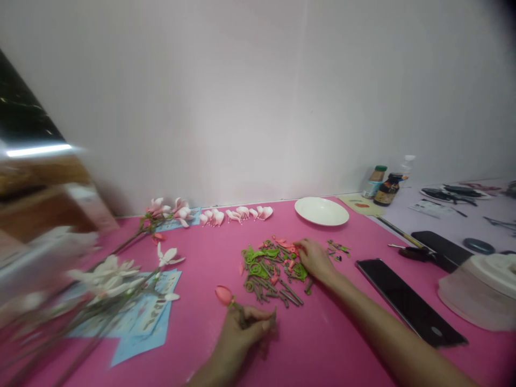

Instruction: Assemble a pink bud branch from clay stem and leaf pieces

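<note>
My left hand is closed around the brown stem of an artificial flower with a pink bud at its tip. The bud points up and to the left, above the pink tabletop. Ahead of it lies a loose pile of small plastic flower parts: green curled pieces, brown stem pieces and pink pieces. Bent over the right edge of this pile, my right hand has its fingertips together among the pink pieces. What lies between those fingertips is too small to make out.
White and pink artificial flowers lie on blue cards at left. Pink petal clusters line the wall beside a white plate. A black phone, a translucent container, scissors and bottles stand or lie at right.
</note>
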Tool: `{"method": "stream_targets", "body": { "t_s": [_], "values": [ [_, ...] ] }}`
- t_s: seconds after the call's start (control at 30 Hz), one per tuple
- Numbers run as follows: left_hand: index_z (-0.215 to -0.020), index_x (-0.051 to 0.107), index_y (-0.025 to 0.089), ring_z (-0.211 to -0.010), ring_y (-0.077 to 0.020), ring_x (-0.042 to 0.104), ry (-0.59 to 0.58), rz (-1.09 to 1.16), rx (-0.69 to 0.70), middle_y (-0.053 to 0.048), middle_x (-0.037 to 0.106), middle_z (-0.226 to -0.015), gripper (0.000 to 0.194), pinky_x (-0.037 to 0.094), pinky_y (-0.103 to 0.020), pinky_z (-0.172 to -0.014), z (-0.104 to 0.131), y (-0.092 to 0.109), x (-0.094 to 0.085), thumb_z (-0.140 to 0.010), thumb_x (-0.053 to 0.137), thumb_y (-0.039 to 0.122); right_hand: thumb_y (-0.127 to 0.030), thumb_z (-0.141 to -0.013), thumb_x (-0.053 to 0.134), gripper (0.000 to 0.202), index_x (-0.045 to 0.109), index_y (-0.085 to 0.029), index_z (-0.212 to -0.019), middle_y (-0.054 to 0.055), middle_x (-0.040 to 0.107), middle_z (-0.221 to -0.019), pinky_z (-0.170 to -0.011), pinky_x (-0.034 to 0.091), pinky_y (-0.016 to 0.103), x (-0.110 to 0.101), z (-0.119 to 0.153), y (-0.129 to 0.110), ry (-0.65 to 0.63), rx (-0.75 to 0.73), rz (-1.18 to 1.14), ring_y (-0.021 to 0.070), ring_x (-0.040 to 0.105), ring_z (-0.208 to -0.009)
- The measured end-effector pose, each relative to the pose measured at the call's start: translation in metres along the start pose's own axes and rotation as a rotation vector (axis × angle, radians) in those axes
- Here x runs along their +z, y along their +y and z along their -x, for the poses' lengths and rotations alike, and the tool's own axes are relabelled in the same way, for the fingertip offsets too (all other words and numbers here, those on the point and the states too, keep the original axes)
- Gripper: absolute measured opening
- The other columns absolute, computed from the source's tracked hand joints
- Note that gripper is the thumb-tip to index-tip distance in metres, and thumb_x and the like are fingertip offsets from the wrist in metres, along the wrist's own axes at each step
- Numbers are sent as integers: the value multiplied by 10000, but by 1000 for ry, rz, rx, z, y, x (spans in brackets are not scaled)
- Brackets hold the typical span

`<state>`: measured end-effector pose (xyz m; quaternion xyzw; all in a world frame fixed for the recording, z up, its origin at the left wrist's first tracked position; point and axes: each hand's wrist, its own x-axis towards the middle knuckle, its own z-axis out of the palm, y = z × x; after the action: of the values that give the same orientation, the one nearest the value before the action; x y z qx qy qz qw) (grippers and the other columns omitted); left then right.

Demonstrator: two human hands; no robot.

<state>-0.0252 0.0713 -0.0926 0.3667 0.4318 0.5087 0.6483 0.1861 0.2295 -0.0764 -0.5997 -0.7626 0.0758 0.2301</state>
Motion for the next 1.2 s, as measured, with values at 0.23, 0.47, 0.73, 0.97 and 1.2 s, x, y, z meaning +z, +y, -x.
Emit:
{"method": "stream_targets", "body": {
  "t_s": [0.23,0.47,0.73,0.97,1.2],
  "values": [
    [-659,690,84,-316,-70,459,-3,15,17,-2,583,-423,330,370,-191,-350,-2,-2,-1,-582,806,383,-51,-821,404,336,701,-134,-954,114,660,-975,-810,408,300,4,-4,-9,-20,-57,9,209,577,-933],
    [-671,682,85,-319,-69,458,7,17,10,11,569,-417,321,372,-190,-356,-1,1,0,-593,799,373,-22,-760,425,331,715,-141,-864,88,680,-888,-788,425,290,5,4,-11,-19,-148,-29,193,591,-859],
    [-679,668,85,-316,-68,465,21,54,21,-9,612,-474,340,381,-192,-336,-2,0,-1,-574,807,377,-89,-813,487,314,656,-157,-1069,92,650,-1106,-953,380,372,18,3,-31,22,-330,-99,212,542,-1049],
    [-681,653,91,-311,-66,468,11,49,18,-4,612,-480,338,380,-190,-333,-2,1,0,-584,800,379,-66,-781,531,277,676,-185,-986,69,684,-979,-911,405,375,25,7,-41,16,-409,-150,213,562,-985],
    [-682,647,88,-299,-69,473,23,33,14,-11,622,-497,359,380,-195,-325,-3,2,-1,-569,804,390,-107,-829,496,218,688,-164,-915,66,688,-860,-752,441,308,19,8,-35,34,-307,-173,190,602,-810]
  ]
}}
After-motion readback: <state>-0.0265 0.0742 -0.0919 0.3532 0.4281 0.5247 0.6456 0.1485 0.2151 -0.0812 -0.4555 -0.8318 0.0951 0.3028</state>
